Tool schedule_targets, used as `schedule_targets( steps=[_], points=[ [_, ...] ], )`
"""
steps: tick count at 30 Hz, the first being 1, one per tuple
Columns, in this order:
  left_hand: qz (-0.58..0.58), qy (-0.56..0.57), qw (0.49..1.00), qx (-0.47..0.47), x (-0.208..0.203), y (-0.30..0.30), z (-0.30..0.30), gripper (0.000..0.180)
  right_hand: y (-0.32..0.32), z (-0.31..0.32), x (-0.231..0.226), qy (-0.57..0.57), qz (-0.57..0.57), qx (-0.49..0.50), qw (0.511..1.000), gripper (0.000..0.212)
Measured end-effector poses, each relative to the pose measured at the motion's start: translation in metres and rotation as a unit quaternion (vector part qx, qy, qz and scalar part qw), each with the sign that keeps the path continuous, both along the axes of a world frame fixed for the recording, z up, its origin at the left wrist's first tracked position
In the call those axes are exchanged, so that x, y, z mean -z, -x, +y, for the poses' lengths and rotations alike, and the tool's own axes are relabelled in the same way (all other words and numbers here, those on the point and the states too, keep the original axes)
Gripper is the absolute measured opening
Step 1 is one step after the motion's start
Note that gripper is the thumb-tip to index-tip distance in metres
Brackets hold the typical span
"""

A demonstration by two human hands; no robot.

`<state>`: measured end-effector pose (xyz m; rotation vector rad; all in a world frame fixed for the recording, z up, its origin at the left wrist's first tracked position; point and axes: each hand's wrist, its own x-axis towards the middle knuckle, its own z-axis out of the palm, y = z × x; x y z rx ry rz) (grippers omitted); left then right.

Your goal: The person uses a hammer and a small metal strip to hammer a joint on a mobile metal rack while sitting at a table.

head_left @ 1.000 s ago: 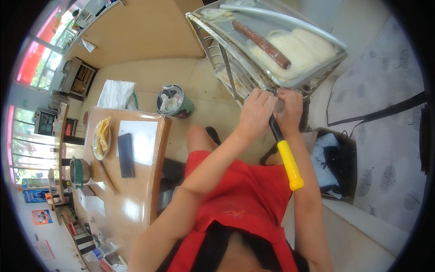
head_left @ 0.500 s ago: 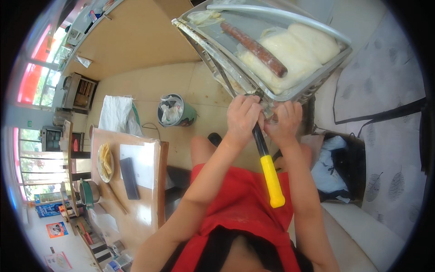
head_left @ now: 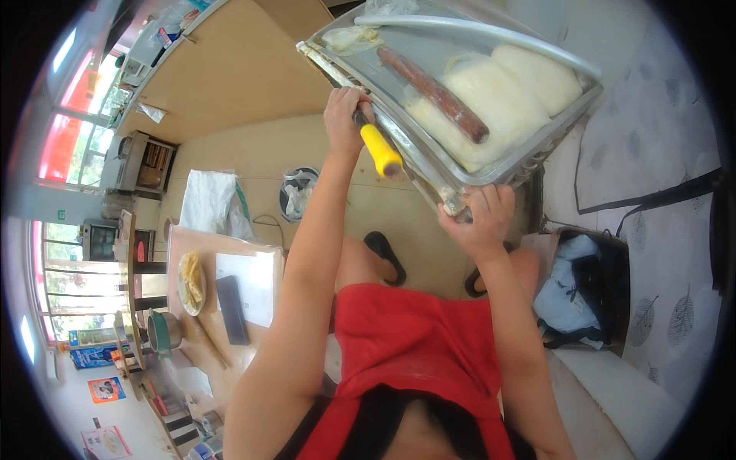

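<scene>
My left hand (head_left: 346, 121) is closed around a tool (head_left: 380, 153) with a yellow grip and a short stretch of black shaft; the rest of it is hidden by the hand. That hand is at the left side rail of a worn metal rack (head_left: 335, 70). Farther right, my right hand (head_left: 484, 221) grips the rack's near corner, fingers wrapped over it. Above the rack sits a metal tray (head_left: 571, 110) with slabs of pale dough (head_left: 502, 96) in it. A reddish-brown rolling pin (head_left: 433, 93) lies across the dough, and crumpled plastic film (head_left: 351, 40) is at the far left corner.
To the left stands a table (head_left: 261, 268) bearing a plate of yellow food (head_left: 192, 282), a dark block (head_left: 231, 310) and a stick. A bin (head_left: 297, 193) and a white sack (head_left: 211, 205) stand on the floor. A box with cloth (head_left: 575, 287) is at right.
My left hand has moved up and left along the rack with the yellow-gripped tool, away from my right hand. The tool has swung up from in front of my apron. My right hand shifted slightly.
</scene>
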<state>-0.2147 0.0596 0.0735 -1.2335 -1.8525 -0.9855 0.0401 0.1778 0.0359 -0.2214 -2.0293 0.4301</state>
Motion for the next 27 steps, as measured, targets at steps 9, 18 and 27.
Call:
schedule_targets(
  steps=[9,18,27],
  points=[
    [-0.053,-0.017,0.984,0.170,-0.001,-0.190,0.002,0.015,-0.009,0.010,0.008,-0.014,-0.031,-0.008,0.999,0.034],
    [0.003,-0.032,0.989,0.141,0.008,-0.137,0.008,0.017,-0.006,-0.001,-0.012,-0.037,-0.050,0.007,0.998,0.036],
    [-0.054,-0.109,0.989,0.083,0.023,-0.076,-0.018,0.018,-0.005,-0.011,-0.017,-0.054,-0.098,0.018,0.994,0.036]
  ],
)
